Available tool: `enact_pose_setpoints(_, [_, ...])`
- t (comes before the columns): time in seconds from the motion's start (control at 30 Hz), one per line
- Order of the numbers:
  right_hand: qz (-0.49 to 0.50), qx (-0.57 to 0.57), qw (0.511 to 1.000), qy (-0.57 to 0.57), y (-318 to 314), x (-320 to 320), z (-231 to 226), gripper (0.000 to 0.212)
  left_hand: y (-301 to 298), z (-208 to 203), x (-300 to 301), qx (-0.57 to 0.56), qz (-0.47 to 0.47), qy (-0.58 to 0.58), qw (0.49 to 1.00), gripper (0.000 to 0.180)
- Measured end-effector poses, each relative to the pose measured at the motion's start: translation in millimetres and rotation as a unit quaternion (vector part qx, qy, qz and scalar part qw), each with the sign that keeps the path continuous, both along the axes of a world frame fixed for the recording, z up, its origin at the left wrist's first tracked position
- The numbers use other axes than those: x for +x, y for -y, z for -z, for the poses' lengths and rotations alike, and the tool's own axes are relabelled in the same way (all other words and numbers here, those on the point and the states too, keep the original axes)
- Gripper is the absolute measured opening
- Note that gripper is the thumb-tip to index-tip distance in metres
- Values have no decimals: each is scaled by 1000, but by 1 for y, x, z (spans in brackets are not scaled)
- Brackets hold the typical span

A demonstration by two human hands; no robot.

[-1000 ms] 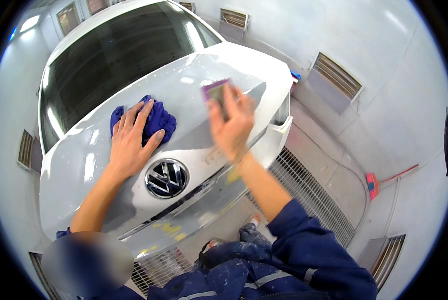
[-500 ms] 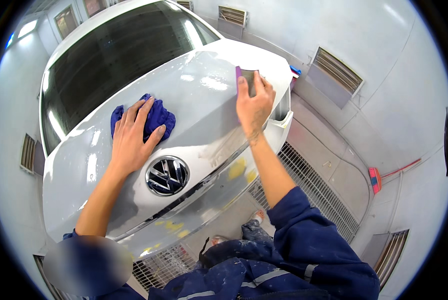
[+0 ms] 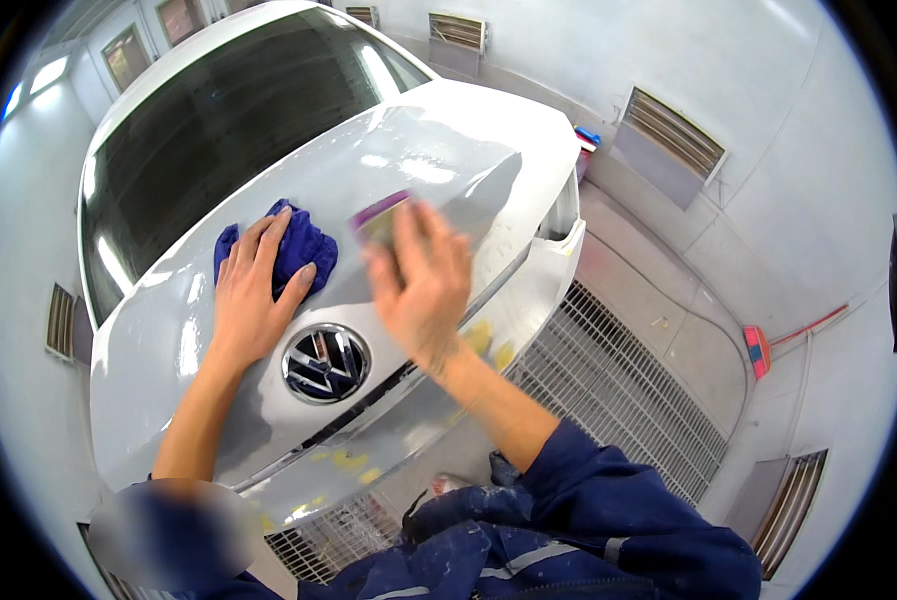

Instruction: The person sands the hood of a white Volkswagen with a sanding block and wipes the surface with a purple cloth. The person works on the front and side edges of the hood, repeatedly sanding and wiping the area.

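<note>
A white car's trunk lid (image 3: 159,320), mostly coated in wet-looking grey, lies beneath both hands. My left hand (image 3: 247,305) rests on it with fingers over a crumpled blue cloth (image 3: 311,255), up and left of a round chrome emblem (image 3: 326,363). In my right hand (image 3: 424,290) is a flat purple-edged sanding block (image 3: 379,218) with a dull grey-olive back. It is held over the middle of the lid, to the right of the cloth. Motion smears the right fingers a little, and the hand hides the block's lower part.
Beyond the lid is the dark rear window (image 3: 219,150). Yellow patches mark the grey bumper (image 3: 389,440) below. Metal floor grating (image 3: 629,390) runs beside the car. A red brush with a long handle (image 3: 757,350) leans at the right wall, near louvred vents (image 3: 674,135).
My right hand has swept the sanding block from the lid's right side leftward and nearer, toward the cloth. My left hand and the cloth have hardly moved.
</note>
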State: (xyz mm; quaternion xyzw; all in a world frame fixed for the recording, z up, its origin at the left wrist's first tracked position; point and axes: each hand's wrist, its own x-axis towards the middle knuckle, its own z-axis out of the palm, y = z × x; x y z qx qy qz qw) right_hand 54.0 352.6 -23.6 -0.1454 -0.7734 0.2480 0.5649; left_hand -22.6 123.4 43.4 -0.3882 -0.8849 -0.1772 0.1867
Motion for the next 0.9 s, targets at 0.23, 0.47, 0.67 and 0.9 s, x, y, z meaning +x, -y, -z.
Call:
enact_pose_setpoints(0.23, [84,-69,994,-9,-96,-33,-21,51,-10,-6,0,5,11,22,1000,75])
enact_pose_setpoints(0.47, [-36,14,997,-67,-27,-6,3,51,3,-4,1,-35,4,12,999,95])
enact_pose_setpoints(0.67, [98,-60,993,5,-103,-38,-15,53,-7,-9,0,-19,11,22,1000,98])
enact_pose_setpoints(0.9, [15,-15,999,-36,-101,-27,-14,51,-5,-9,2,-17,2,28,999,94])
